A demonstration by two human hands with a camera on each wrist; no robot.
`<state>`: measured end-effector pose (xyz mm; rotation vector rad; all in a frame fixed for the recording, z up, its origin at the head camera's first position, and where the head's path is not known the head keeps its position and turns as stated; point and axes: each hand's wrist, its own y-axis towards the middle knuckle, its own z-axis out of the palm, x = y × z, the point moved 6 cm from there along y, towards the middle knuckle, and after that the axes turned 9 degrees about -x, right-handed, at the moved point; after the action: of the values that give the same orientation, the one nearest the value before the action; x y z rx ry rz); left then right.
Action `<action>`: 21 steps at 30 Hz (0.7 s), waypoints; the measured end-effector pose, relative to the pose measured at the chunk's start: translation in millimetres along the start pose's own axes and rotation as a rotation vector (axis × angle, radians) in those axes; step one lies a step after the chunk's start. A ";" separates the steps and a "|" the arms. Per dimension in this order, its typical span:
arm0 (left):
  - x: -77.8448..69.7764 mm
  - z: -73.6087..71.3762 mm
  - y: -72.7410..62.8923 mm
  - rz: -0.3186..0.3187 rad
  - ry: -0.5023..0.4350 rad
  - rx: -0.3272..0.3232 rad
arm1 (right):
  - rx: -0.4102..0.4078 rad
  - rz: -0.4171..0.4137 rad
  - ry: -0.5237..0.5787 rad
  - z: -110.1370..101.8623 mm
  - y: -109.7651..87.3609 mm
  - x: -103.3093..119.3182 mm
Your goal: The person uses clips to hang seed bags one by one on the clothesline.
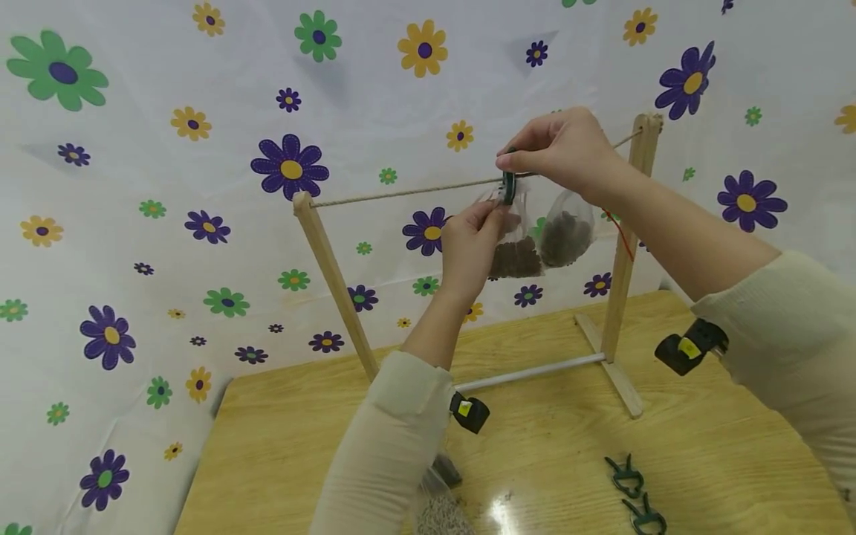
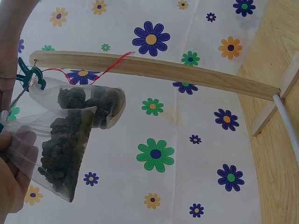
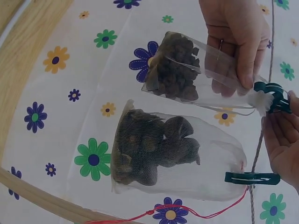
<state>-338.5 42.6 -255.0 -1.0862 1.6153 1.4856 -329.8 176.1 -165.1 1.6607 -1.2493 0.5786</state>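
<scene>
My left hand (image 1: 468, 241) grips the gathered neck of a see-through mesh bag (image 3: 177, 70) holding dark, crumbly pieces. Just above, my right hand (image 1: 568, 152) pinches a dark green clip (image 3: 273, 97) standing at the bag's neck and the rope (image 1: 401, 193). Whether its jaws have closed over both cannot be told. Beside it hangs a second mesh bag (image 3: 156, 151) with larger dark, curled pieces. Another green clip (image 3: 252, 178) fastens this one to the rope, and its red cord (image 2: 110, 67) trails loose.
The rope runs between a left wooden post (image 1: 334, 282) and a right wooden post (image 1: 625, 260), joined low by a white bar (image 1: 535, 373). Two green clips (image 1: 627, 477) lie on the table (image 1: 281, 438). A clear bag of small grains (image 1: 441, 514) rests near my left sleeve.
</scene>
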 end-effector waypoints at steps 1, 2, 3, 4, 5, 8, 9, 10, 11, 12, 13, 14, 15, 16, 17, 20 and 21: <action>-0.4 0.4 -0.7 0.012 0.006 -0.006 | 0.006 0.005 -0.008 -0.3 0.0 0.3; -0.5 0.7 -1.4 0.020 0.005 -0.013 | 0.013 0.008 -0.019 -0.6 0.0 0.6; -0.1 1.0 -1.8 0.025 0.008 -0.020 | 0.021 0.011 -0.027 -1.1 -0.1 0.6; 0.2 1.5 -2.3 0.026 0.008 -0.021 | 0.029 0.016 -0.033 -1.7 -0.1 0.5; 0.5 2.4 -2.8 0.020 0.000 -0.018 | 0.033 0.016 -0.041 -2.5 -0.2 0.4; 2.1 4.1 -4.0 -0.001 -0.018 -0.008 | 0.048 0.024 -0.058 -4.0 -1.3 0.1; 2.4 4.3 -4.3 -0.006 -0.024 -0.006 | 0.056 0.025 -0.063 -4.0 -1.6 0.1; 2.0 4.3 -4.8 -0.006 -0.032 -0.005 | 0.070 0.030 -0.067 -3.6 -2.2 0.2; 1.7 4.3 -5.1 -0.007 -0.038 -0.005 | 0.087 0.034 -0.072 -3.0 -2.8 0.1; 1.7 4.2 -5.5 -0.008 -0.044 -0.006 | 0.105 0.039 -0.076 -2.5 -3.4 0.2; 1.6 4.3 -5.8 -0.007 -0.049 -0.002 | 0.124 0.043 -0.080 -1.9 -4.0 0.3; 2.1 4.5 -6.0 -0.012 -0.055 0.002 | 0.143 0.046 -0.087 -1.5 -4.6 0.3; 2.6 4.6 -6.3 -0.017 -0.059 0.007 | 0.162 0.050 -0.096 -1.1 -5.3 0.5; 3.7 4.7 -6.6 -0.027 -0.058 0.014 | 0.183 0.055 -0.098 -0.7 -6.0 0.8; 5.0 4.8 -7.0 -0.034 -0.049 0.021 | 0.197 0.056 -0.105 -0.5 -6.5 1.2; 9.2 4.3 -8.5 -0.045 -0.003 0.037 | 0.231 0.041 -0.135 -0.8 -8.6 3.6; 10.3 4.0 -9.0 -0.040 0.023 0.043 | 0.238 0.030 -0.150 -1.3 -9.6 4.5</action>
<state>-334.9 45.2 -268.5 -1.1089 1.6238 1.4110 -319.1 175.5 -164.8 1.9152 -1.3572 0.6509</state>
